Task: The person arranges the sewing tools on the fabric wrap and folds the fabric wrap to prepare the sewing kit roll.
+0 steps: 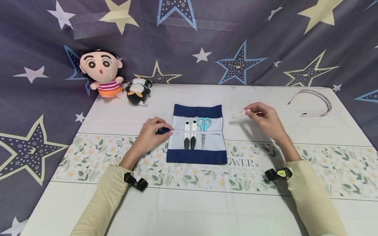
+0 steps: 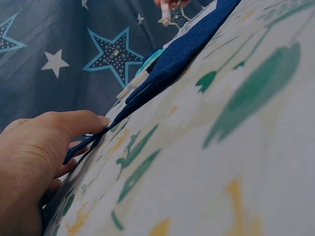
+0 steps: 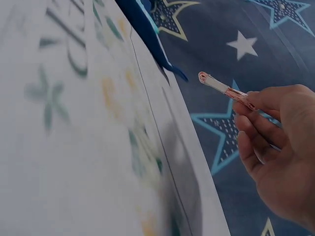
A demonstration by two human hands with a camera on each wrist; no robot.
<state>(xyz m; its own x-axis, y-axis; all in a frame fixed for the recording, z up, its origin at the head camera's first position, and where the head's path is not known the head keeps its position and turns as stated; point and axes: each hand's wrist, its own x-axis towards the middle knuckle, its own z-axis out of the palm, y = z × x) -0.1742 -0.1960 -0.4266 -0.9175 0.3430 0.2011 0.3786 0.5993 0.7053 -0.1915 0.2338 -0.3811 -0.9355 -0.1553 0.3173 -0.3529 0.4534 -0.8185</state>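
Observation:
A fabric pouch (image 1: 178, 144), pale inside with navy bands, lies unfolded on the table. Under its white elastic strap sit two white-and-black slim tools (image 1: 193, 134) and small scissors (image 1: 203, 124) with turquoise handles. At the pouch's left side my left hand (image 1: 152, 132) pinches its navy edge; the left wrist view shows the cloth (image 2: 91, 140) between thumb and fingers. To the right of the pouch, my right hand (image 1: 264, 119) holds a slim white-and-pink strip-like item (image 3: 226, 91) above the table by one end, between thumb and fingertips. Its free, rounded end points toward the pouch.
Against the star-patterned curtain (image 1: 203, 39) at the back left sit a cartoon doll (image 1: 101, 73) and a penguin plush (image 1: 137, 91). A headband (image 1: 320, 98) lies at the back right. A floral strip (image 1: 189, 178) crosses the white table (image 1: 189, 209).

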